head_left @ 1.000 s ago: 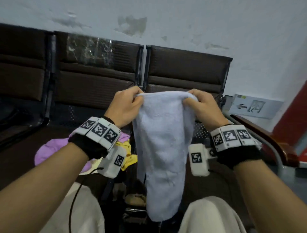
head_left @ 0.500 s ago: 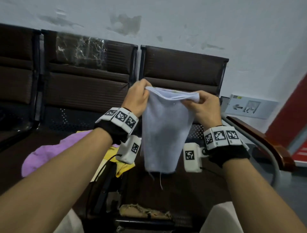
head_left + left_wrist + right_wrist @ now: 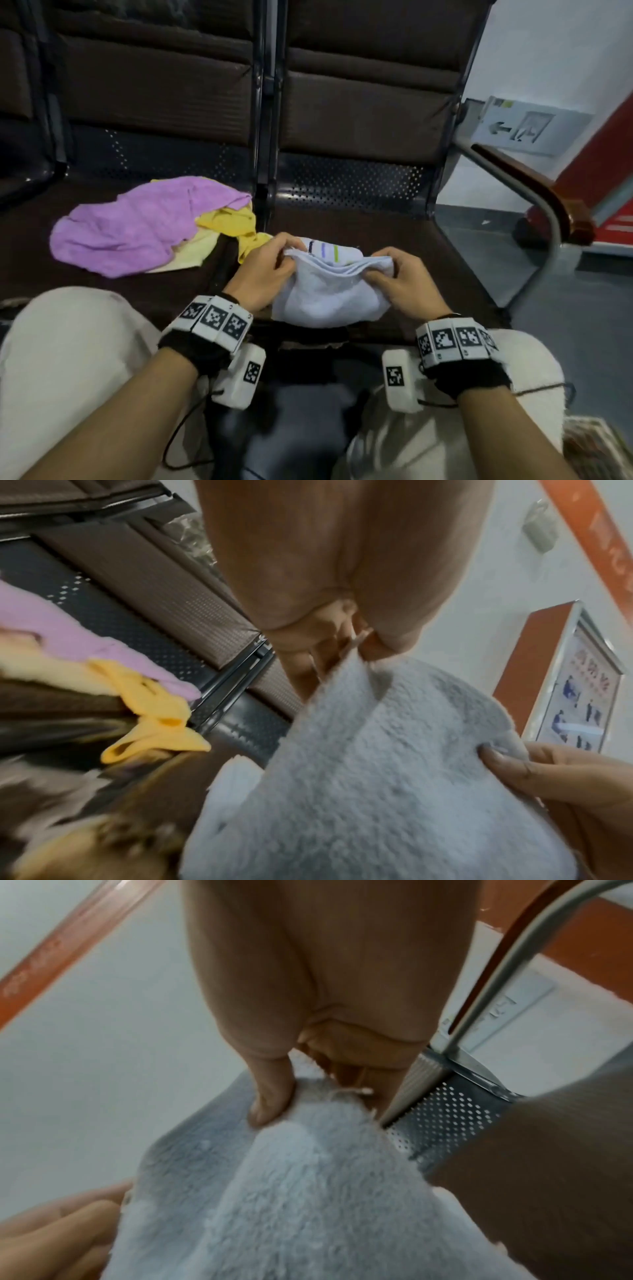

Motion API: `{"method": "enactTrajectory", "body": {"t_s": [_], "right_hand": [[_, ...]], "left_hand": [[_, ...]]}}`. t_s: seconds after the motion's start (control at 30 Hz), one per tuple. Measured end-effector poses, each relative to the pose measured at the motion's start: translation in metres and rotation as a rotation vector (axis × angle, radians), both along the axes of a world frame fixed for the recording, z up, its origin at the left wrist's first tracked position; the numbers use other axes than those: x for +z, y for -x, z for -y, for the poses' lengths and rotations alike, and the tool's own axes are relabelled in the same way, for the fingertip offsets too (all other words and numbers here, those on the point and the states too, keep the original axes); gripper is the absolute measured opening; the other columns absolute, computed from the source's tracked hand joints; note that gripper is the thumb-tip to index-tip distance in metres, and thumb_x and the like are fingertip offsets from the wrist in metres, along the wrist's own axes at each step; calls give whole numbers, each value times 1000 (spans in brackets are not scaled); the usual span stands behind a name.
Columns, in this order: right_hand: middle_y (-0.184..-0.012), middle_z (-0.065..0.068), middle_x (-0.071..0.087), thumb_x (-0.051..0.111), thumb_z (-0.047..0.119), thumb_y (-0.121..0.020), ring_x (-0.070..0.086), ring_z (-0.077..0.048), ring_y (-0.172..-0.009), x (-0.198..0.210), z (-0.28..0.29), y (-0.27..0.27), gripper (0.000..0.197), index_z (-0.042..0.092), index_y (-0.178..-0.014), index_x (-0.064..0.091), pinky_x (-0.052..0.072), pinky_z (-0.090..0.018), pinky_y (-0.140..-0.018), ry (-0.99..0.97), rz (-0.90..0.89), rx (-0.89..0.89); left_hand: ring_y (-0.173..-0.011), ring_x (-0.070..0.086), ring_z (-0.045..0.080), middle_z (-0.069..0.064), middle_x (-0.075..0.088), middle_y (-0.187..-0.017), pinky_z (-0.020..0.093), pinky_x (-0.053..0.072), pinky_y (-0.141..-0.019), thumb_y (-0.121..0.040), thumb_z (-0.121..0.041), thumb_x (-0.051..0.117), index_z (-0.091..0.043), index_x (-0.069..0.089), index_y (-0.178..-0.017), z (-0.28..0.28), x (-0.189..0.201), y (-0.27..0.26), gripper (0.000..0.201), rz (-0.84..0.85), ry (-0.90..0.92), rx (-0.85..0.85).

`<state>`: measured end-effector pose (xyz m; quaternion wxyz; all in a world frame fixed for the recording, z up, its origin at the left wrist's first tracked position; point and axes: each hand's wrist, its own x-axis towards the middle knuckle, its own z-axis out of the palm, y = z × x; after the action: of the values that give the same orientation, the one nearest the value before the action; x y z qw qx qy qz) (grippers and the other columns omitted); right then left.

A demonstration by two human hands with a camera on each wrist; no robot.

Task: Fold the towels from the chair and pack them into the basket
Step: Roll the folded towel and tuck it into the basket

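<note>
A pale blue-white towel (image 3: 329, 294) with thin coloured stripes near its top edge is doubled over and held low above the right chair seat (image 3: 394, 233). My left hand (image 3: 270, 263) pinches its upper left corner and my right hand (image 3: 394, 274) pinches the upper right corner. In the left wrist view the fluffy towel (image 3: 377, 777) fills the lower frame, with my left hand (image 3: 342, 647) holding its corner. The right wrist view shows my right hand's thumb (image 3: 270, 1104) pressed on the towel (image 3: 291, 1191). A purple towel (image 3: 137, 226) and a yellow towel (image 3: 233, 222) lie crumpled on the left seat. No basket is visible.
Dark brown chair backs (image 3: 359, 85) rise behind the seats. A metal armrest with a wooden top (image 3: 548, 205) curves at the right. A wall sign with an arrow (image 3: 527, 128) hangs beyond it. My light-trousered knees (image 3: 68, 342) sit below the seats.
The towel went from hanging long to doubled over, and both hands lowered it from chest height down to the right seat. The head view tilted downward.
</note>
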<state>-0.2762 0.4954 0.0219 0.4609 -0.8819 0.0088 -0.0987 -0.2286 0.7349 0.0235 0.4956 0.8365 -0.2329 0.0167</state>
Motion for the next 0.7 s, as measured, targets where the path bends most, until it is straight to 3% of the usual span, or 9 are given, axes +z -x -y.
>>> {"method": "enactTrajectory", "body": {"t_s": [0.07,0.17,0.27,0.37,0.5,0.63,0.7], "right_hand": [[-86,2,70,75,21,-78,66,-15,-85,-17,0,-1,11,19,-86,68,53,-37,-77,-10,-45,-34],[-89,2,69,72,23,-81,65,-17,-89,-30,5,-19,14,16,-91,68,53,-36,-79,6,-69,-84],[-93,1,68,69,25,-83,64,-18,-93,-31,13,-52,13,18,-94,65,52,-34,-79,9,-80,-121],[-95,0,66,67,25,-85,62,-20,-95,-32,19,-90,14,19,-98,62,51,-33,-80,36,-141,-132],[-102,-4,64,65,25,-87,60,-25,-102,-41,26,-130,25,13,-108,60,47,-31,-79,98,-233,-146],[-120,-9,54,68,24,-84,52,-26,-112,-53,28,-139,47,14,-126,49,42,-31,-88,344,-396,-113],[-111,-5,51,70,25,-82,51,-22,-105,-51,25,-129,36,16,-113,56,44,-33,-91,443,-325,-5]], "left_hand": [[-93,60,17,0,65,-98,24,45,-82,-88,0,49,-13,60,-99,-1,-15,-1,20,-62,-24,-21],[-92,60,27,12,65,-97,39,47,-84,-90,-4,50,-19,59,-100,4,-22,-22,20,-84,-54,0],[-92,60,28,12,65,-98,44,48,-84,-90,-6,49,-20,58,-100,14,-24,-59,19,-71,-68,23],[-87,59,20,2,65,-98,39,49,-83,-91,-8,49,-19,58,-99,26,-32,-100,16,-79,-100,43],[-83,56,17,5,66,-100,32,46,-81,-88,-6,50,-19,61,-100,40,-49,-146,20,-145,-166,117],[-108,58,21,8,63,-117,23,40,-87,-87,-6,52,-16,58,-120,48,-70,-162,35,-266,-362,118],[-116,54,22,9,56,-128,22,37,-93,-87,-6,55,-15,51,-131,48,-77,-159,46,-300,-411,86]]}}
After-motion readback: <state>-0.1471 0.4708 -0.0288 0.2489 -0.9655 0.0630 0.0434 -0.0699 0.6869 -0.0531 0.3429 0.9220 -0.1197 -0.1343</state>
